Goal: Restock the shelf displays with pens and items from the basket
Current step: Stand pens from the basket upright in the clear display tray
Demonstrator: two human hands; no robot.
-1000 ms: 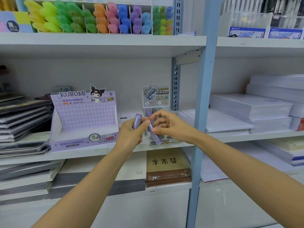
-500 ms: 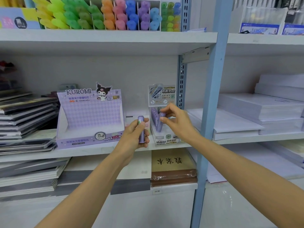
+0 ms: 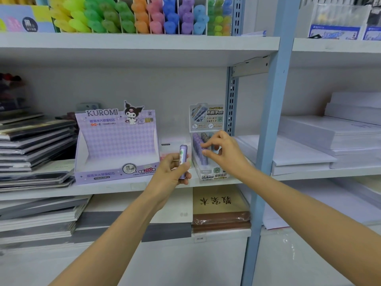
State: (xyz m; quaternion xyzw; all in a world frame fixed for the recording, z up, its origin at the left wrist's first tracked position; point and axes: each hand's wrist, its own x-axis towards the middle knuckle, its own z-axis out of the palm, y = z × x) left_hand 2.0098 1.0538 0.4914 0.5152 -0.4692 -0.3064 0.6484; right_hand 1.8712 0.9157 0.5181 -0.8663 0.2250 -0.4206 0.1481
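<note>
Left grip wraps the lower half of upright purple lead tube just before the shelf, right grip curls at display box tubes, pinch unclear; tube likely light, rigid, slick, so hold mid-barrel.

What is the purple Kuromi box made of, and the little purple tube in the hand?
Kuromi display box: looks like printed cardboard with a matte finish; it has folded side flaps and a cut-out top edge. Purple lead tube, gripped by the left hand: probably plastic, smooth and slightly glossy, with what looks like a paper label stuck on its side.
</note>
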